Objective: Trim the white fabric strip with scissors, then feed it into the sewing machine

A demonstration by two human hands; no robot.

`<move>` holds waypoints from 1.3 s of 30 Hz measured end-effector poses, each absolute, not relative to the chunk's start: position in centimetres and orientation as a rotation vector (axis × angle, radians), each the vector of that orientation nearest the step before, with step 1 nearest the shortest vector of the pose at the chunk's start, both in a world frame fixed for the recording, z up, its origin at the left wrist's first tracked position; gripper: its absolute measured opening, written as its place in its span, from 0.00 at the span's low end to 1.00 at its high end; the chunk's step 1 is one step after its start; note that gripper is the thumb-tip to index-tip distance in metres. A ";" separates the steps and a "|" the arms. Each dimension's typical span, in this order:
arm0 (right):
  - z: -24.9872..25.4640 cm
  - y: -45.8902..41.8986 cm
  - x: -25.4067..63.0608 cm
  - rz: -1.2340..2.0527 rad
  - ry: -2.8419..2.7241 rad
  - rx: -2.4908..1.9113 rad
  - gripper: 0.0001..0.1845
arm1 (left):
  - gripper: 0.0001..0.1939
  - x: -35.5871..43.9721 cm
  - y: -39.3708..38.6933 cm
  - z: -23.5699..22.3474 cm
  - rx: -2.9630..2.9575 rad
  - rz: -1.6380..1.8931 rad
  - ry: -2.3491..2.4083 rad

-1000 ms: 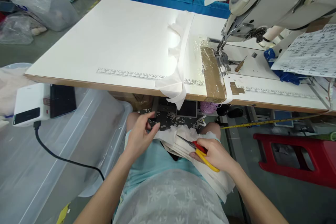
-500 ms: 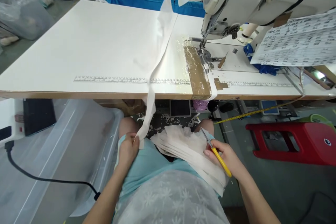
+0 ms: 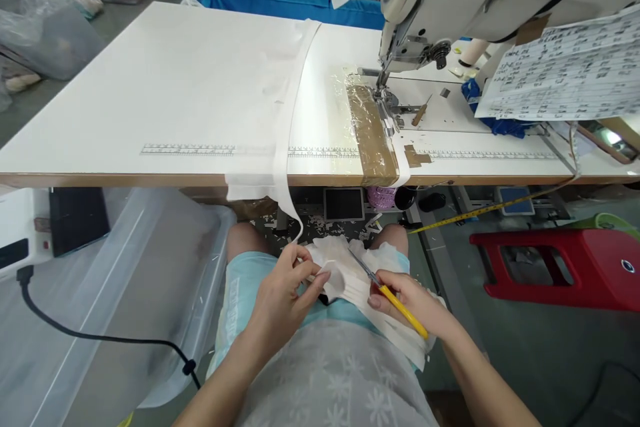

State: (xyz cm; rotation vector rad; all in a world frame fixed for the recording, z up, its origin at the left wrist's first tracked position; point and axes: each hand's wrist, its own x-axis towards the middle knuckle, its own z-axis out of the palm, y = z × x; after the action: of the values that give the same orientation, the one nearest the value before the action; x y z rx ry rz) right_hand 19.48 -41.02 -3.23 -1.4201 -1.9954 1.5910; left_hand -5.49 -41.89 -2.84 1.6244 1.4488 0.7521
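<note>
We've got left hand (image 3: 286,287) fingers nearly closed, pinching end of pale fabric strip (image 3: 286,127), rest of it running up across surface (image 3: 200,80). Right hand (image 3: 413,303) wrapped round yellow-handled scissors (image 3: 369,270), tips over our lap. Progress, our guess: layered pale pieces (image 3: 350,292) already piled on lap, this strip not yet with them, can't tell how many remain

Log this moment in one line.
left hand: pinches white fabric; right hand: holds scissors; lap: fabric layers; table edge: draped strip

Red stool (image 3: 595,267) on grey floor (image 3: 550,353)
</note>
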 end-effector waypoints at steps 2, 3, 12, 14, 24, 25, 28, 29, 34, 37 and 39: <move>-3.2 -40.8 19.3 1.627 -2.030 -1.399 0.26 | 0.18 -5.5 -41.6 -2.8 1.521 0.763 1.360; -3.3 -40.7 19.2 1.646 -2.057 -1.382 0.26 | 0.19 -5.5 -41.5 -2.8 1.417 0.730 1.284; -4.0 -38.2 18.7 1.725 -2.290 -1.202 0.27 | 0.26 -6.0 -40.9 -3.3 0.766 0.632 1.051; -4.0 -38.0 18.4 1.732 -2.330 -1.194 0.28 | 0.26 -6.1 -41.0 -3.5 0.739 0.640 1.061; -2.5 -38.5 17.1 1.372 -2.481 -1.331 0.30 | 0.26 -6.6 -41.1 -4.0 0.731 0.670 1.067; -2.5 -38.7 17.0 1.335 -2.481 -1.354 0.30 | 0.26 -6.6 -41.0 -4.0 0.732 0.672 1.068; -2.6 -39.0 16.8 1.244 -2.470 -1.417 0.30 | 0.25 -6.7 -41.0 -4.0 0.729 0.676 1.065; -2.7 -39.1 16.8 1.231 -2.468 -1.439 0.31 | 0.24 -6.8 -41.0 -4.0 0.728 0.678 1.062; -3.1 -38.9 16.5 1.206 -2.535 -1.514 0.32 | 0.24 -7.1 -41.1 -4.3 0.705 0.690 1.064; -2.9 -38.4 16.1 1.068 -2.634 -1.477 0.31 | 0.24 -7.1 -41.1 -4.4 0.691 0.686 1.079; -2.8 -38.2 15.8 0.999 -2.660 -1.428 0.29 | 0.24 -7.0 -41.1 -4.3 0.691 0.677 1.079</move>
State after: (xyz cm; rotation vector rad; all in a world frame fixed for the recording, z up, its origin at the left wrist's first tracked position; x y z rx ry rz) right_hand 15.82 -38.17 -2.78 -1.4278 -2.6602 0.9994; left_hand -7.02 -41.13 -4.33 0.6913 1.0789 0.6768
